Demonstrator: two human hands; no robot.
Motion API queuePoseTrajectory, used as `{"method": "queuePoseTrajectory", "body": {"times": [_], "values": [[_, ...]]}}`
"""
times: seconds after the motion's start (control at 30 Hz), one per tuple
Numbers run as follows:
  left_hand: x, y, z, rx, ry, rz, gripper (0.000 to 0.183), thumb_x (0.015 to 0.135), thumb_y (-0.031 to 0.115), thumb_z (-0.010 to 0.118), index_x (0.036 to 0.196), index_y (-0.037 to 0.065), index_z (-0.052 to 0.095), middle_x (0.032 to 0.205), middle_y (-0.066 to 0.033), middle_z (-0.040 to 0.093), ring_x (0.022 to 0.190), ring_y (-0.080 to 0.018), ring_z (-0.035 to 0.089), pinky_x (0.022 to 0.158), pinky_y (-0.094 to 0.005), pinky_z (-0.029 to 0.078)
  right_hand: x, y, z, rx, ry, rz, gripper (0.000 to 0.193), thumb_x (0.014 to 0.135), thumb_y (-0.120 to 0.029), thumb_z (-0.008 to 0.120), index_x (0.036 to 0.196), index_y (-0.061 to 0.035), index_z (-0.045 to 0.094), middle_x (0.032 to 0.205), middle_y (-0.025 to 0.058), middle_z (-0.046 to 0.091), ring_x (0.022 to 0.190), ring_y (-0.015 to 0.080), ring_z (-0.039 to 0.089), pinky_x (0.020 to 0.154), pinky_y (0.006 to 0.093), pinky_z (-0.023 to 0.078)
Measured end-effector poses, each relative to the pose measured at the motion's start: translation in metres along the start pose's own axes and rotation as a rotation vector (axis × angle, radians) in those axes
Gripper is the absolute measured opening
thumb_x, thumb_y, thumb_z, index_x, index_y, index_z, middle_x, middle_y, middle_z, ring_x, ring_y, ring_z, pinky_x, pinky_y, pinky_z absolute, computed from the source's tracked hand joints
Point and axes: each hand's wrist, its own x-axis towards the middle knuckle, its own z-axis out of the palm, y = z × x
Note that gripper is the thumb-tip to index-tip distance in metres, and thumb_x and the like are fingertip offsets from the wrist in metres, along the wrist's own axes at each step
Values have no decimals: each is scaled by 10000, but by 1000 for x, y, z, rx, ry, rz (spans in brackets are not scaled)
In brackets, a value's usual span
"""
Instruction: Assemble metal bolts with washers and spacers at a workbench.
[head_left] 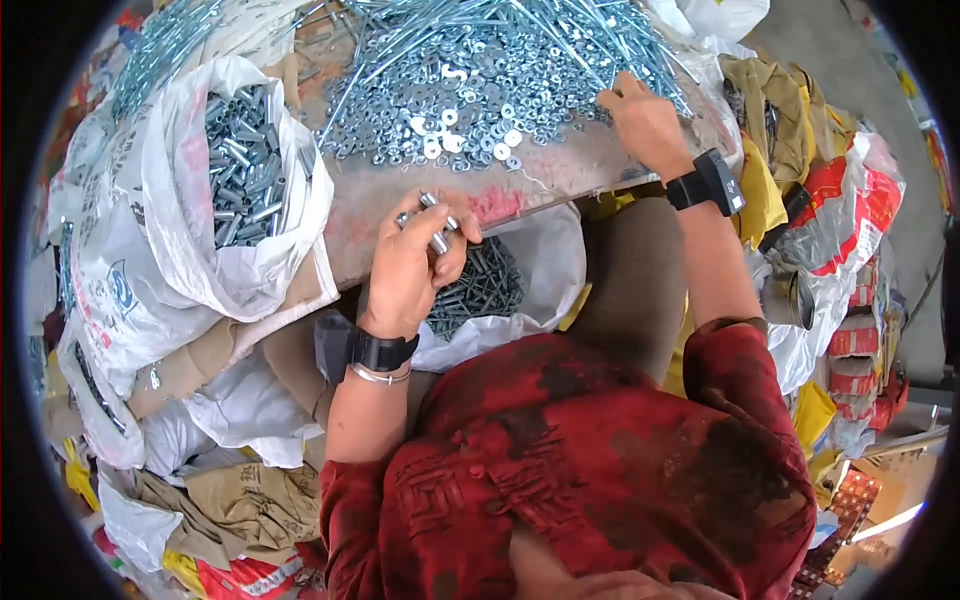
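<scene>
My left hand (402, 272) is closed around a few short shiny metal sleeves (436, 238), held just off the table's near edge. Over on the right, my right hand (648, 128) reaches to the border of the heap, its fingers drawn together against the long threaded rods (572, 52). What those fingertips grip, if anything, is hidden. A spread of loose washers and nuts (450, 110) covers the table between the two hands. Below my left hand, a white sack (556, 262) in front of me holds many dark grey metal tubes (488, 285).
An open white woven sack (165, 190) full of metal sleeves (240, 165) stands on the table (365, 200) at the left. Brown and yellow sacks (775, 110) and a red-and-white bag (850, 200) crowd the right side. Folded brown sacking (245, 510) lies at lower left.
</scene>
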Motion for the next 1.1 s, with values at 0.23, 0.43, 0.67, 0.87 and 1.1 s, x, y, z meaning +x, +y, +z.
{"method": "queuePoseTrajectory", "body": {"times": [0.23,0.43,0.67,0.87,1.1], "values": [[-4,2,0,-201,44,69,251,1010,232,520,1102,9,587,786,-69,547,508,-83,405,449,-219,292,-12,-69,-60,512,419,151,162,854,-22,614,1009,-66,592,959,48,638,736,185,658,600,333,504],[-1,1,-14,-363,-126,15,229,1013,216,517,1097,14,587,707,-26,467,464,-75,358,439,-220,274,-31,-115,-86,1114,365,405,108,946,-40,526,1033,0,577,889,90,657,713,160,680,629,299,534],[-1,-1,-14,-396,-142,76,325,1004,284,533,1090,-22,601,780,-114,651,472,-105,446,427,-243,328,-30,-162,-119,1732,454,410,185,1014,-83,385,1099,70,444,1024,265,628,758,305,701,700,421,607],[-9,5,-4,-253,-55,143,299,1014,271,509,1117,1,588,814,-170,674,508,-106,489,432,-225,344,-26,-172,-129,1702,567,430,193,1017,-91,373,1094,68,451,1021,255,636,774,315,704,710,436,603],[-13,1,6,263,-81,265,157,899,93,695,1035,23,657,762,-3,612,534,-52,457,462,-200,339,-17,-164,-127,1656,465,343,169,1012,-78,393,1059,60,478,991,222,648,748,277,706,693,392,601]]}}
